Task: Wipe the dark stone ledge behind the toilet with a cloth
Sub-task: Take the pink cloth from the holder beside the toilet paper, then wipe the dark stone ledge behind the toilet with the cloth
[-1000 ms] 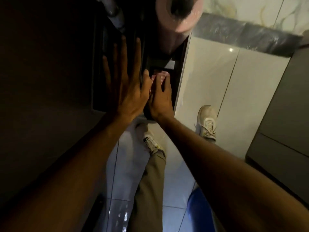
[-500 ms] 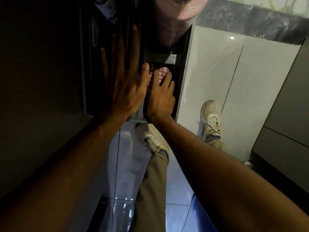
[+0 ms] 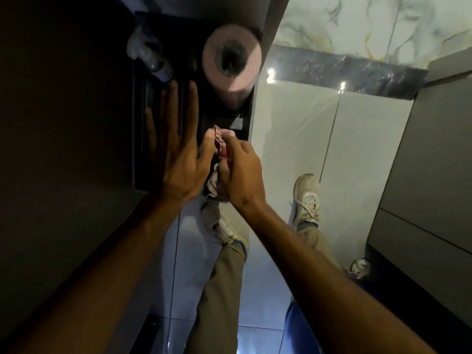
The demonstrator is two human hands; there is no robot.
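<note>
Cloth [image 3: 221,146] is bunched in the right hand [image 3: 240,172], grip closed on it, pressed to the dark stone ledge [image 3: 194,118]. Left hand [image 3: 176,149] is laid flat, fingers spread, likely for bracing. Paper roll [image 3: 231,65] stands at 12 o'clock from the cloth.

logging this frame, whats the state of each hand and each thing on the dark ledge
left hand: open, fingers spread, palm flat on the dark surface
right hand: grip closed on the cloth
cloth: bunched up, pink and white, held at the ledge
ledge: dark, only partly visible
toilet roll: upright on the ledge, untouched
bottle: lying tilted, blurred, untouched
</note>
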